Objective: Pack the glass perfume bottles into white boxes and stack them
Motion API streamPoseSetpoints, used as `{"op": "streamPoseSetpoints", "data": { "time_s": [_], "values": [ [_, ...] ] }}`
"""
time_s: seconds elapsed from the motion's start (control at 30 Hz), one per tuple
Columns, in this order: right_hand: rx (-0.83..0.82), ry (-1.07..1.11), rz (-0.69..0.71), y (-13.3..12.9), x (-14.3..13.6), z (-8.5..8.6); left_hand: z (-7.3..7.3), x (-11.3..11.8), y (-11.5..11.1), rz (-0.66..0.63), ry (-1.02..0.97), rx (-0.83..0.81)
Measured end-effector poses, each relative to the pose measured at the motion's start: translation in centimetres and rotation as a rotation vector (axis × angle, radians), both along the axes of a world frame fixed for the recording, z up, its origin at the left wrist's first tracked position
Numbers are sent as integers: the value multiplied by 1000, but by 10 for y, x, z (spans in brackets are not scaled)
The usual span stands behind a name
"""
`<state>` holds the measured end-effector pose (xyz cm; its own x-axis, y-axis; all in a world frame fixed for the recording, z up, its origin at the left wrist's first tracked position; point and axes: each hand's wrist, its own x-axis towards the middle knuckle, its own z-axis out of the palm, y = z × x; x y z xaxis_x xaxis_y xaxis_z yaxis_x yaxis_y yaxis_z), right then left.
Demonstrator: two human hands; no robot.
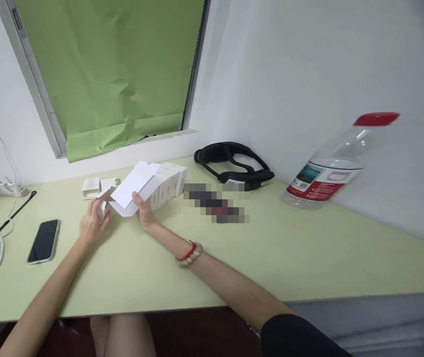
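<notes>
My right hand is closed on a flat white card piece, its thumb on the lower right edge. To its left, my left hand is closed round a small white paper piece, whose exact shape is partly hidden by the fingers. Both pieces are held above the table, close together. Just behind my right hand stands a row of several white boxes. A small open white box sits beyond my left hand.
A phone lies at the left, near a white cable and a power strip. Black headgear rests by the wall. A large bottle with a red cap stands at the right. The table's front edge is near.
</notes>
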<state>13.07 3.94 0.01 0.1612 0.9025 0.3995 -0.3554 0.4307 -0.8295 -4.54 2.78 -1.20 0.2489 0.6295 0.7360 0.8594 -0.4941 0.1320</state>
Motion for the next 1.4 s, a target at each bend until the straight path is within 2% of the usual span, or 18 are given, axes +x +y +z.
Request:
{"op": "streamPoseSetpoints", "data": {
  "time_s": [0.17, 0.3, 0.4, 0.5, 0.7, 0.9, 1.1, 1.23, 1.4],
  "values": [
    [34, -96, -50, -8, 2, 7, -6, 2, 1, -94, 83, 86],
    [-1, -91, -145, -10, 0, 7, -11, 4, 4, -145, 73, 248],
    [-40, -98, -197, -9, -2, 6, -9, 8, 3, -231, 68, 363],
    [-11, -139, -226, -8, -4, 5, -4, 13, -2, -286, 85, 390],
    [22, -221, -211, -9, -4, 6, -2, 20, -8, -289, 90, 483],
    [14, -297, -255, -11, -1, 7, -10, 18, -7, -221, 97, 439],
    [21, -326, -281, -13, -1, 7, -10, 20, -9, -265, 53, 416],
    [31, -314, -275, -13, -3, 6, -11, 22, -9, -236, 1, 333],
    [120, -397, -314, -12, -4, 2, -7, 24, -11, -292, -9, 355]
  ]
}}
